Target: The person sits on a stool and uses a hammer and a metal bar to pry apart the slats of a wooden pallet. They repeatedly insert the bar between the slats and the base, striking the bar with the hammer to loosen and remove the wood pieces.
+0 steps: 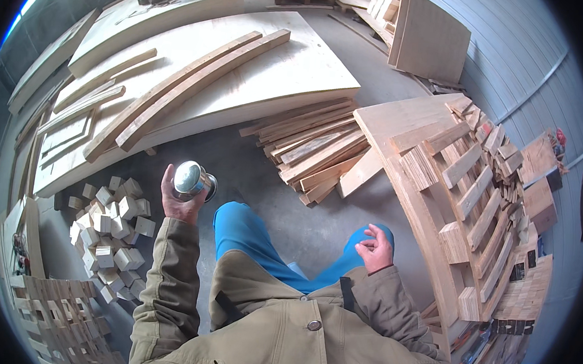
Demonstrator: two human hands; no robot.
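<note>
My left hand [178, 203], raised at the left of my knees, is wrapped around a shiny silver flask [188, 178]. The flask has a rounded metal top and a wider rim at its right side; my fingers behind it are mostly hidden. Above my right knee hovers my right hand [375, 248], its fingers loosely bent and somewhat apart, with nothing visible in them. Blue trousers [245, 229] cover my legs beneath both hands.
Left lies a heap of cut wooden blocks [112, 221]. Ahead, two long beams [190, 86] rest on a pale plywood stack [292, 68]. Loose planks [320, 147] lie on the grey floor [296, 219]. A wooden pallet [460, 212] stands close on my right, near offcuts.
</note>
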